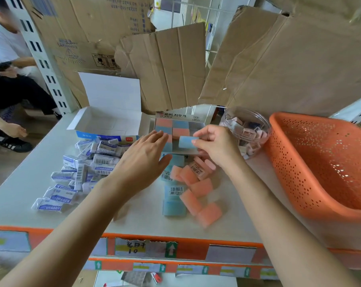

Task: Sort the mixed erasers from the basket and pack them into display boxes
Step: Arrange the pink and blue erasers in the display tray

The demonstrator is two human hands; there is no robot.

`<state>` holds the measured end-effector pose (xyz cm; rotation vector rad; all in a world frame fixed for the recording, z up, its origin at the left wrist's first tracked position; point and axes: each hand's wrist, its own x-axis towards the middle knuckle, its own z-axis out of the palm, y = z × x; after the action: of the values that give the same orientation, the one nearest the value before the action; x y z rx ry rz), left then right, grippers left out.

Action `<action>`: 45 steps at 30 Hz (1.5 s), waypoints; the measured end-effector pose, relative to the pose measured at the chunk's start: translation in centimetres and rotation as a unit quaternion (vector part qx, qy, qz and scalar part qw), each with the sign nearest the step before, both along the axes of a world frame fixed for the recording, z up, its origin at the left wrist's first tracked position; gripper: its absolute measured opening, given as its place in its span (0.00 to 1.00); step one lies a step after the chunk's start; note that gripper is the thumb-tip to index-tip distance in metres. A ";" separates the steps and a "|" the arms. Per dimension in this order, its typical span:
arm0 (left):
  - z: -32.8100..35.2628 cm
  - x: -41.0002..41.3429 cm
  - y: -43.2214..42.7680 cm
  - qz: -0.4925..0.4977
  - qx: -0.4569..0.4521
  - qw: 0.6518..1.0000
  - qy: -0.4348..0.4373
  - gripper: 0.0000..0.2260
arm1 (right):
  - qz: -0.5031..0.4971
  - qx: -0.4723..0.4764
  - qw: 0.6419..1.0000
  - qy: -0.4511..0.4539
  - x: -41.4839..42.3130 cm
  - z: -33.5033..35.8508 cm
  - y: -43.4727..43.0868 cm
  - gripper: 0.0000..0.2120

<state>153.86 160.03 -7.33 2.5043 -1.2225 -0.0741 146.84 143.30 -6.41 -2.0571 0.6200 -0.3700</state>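
Blue eraser point(186, 142), a small block, is pinched at its right end between the thumb and fingertips of the right hand point(214, 146). It is held just above the open front of the display box point(179, 116), which stands at the far edge of the worktop point(30, 193). The eraser is judged light, firm yet slightly yielding, and perhaps slick-faced. It is best taken by its short ends, so that the long faces stay free to slide between neighbours. The left hand point(143, 160) is held flat by the box's left front corner, fingers straight, holding nothing. Loose pink and blue erasers point(194, 189) lie mid-worktop.
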 end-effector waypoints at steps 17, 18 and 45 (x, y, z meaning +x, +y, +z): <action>-0.8 1.3 -1.4 0.019 0.001 0.999 -0.032 0.17 | -0.011 -0.152 0.986 0.069 3.7 -1.9 -0.2 0.08; -0.8 1.3 -1.4 0.018 0.000 0.999 -0.032 0.17 | 0.014 -0.175 0.981 0.080 3.4 -1.7 -0.3 0.08; 0.3 -3.5 3.8 -0.119 -0.029 0.992 0.015 0.11 | 0.107 -0.324 0.939 0.034 -5.9 -0.9 2.5 0.17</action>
<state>150.33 163.79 -6.99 2.2888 -1.4830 -0.1336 140.91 145.77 -7.34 -2.7489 0.3255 -0.4122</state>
